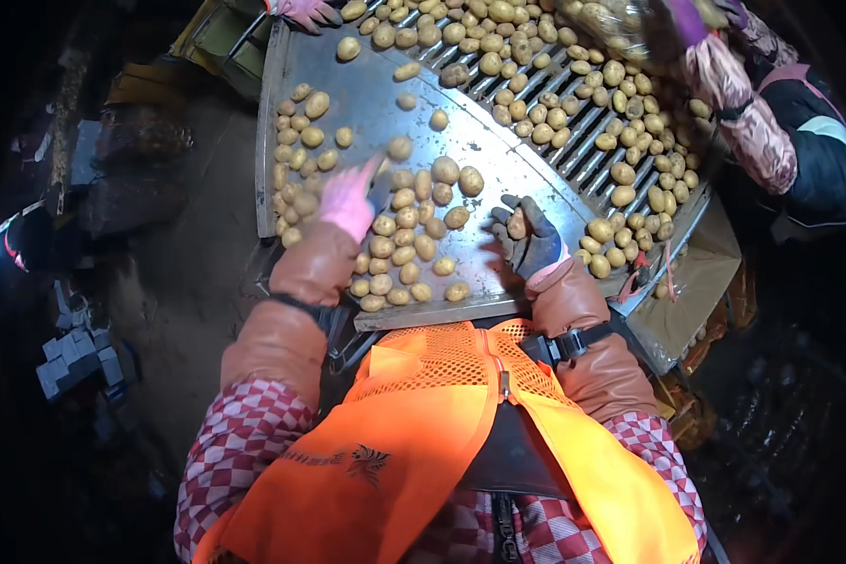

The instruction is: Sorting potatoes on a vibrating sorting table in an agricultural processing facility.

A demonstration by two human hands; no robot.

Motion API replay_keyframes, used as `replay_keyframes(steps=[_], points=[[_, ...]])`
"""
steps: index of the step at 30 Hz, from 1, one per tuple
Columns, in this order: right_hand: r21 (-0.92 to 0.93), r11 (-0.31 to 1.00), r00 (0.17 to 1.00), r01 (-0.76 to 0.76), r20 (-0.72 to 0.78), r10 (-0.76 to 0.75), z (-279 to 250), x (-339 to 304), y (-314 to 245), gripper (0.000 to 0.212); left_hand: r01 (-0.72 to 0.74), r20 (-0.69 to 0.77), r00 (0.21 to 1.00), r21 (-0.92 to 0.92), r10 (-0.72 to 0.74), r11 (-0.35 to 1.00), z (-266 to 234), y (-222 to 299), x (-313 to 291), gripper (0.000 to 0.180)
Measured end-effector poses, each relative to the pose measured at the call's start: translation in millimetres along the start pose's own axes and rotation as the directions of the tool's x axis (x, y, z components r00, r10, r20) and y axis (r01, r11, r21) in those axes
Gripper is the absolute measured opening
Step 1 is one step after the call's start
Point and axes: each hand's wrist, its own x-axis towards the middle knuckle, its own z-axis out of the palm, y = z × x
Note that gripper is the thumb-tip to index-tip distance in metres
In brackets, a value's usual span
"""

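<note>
My left hand (350,199), in a pink glove with a dark palm, reaches over the metal sorting table (508,174) and is smeared by motion. Just beyond its fingertips is a blurred potato (399,148); whether they touch it I cannot tell. A cluster of potatoes (406,217) lies to the right of this hand, and another group (285,179) lines the table's left side. Low over the right part of the sheet, my right hand (536,235), gloved in dark grey and pink, has its fingers curled round a small brownish potato (517,224).
Beyond the sheet, a bar grate (587,169) carries many potatoes. At the far right, a co-worker's sleeved arm (747,122) reaches in beside a clear plastic bag (616,28) of potatoes. Another person's pink-gloved hand (305,11) rests at the far left edge. Raised metal rims (432,312) border the table.
</note>
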Motion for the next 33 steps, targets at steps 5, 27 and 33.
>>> replay_keyframes(steps=[5, 27, 33], points=[[0.108, 0.992, 0.998, -0.067, -0.012, 0.069, 16, -9, -3, 0.076, 0.205, -0.167, 0.968, 0.083, -0.190, 0.975, 3, 0, -45, 0.045], [-0.199, 0.975, 0.976, -0.100, -0.213, 0.057, -1, -76, -30, 0.041, -0.175, 0.347, 0.932, 0.186, 0.102, 0.967, 8, 104, -4, 0.030], [-0.238, 0.970, 0.995, 0.039, -0.085, -0.061, 7, -119, -20, 0.043, 0.016, 0.101, 0.994, -0.409, 0.028, 0.912, -17, 116, -12, 0.040]])
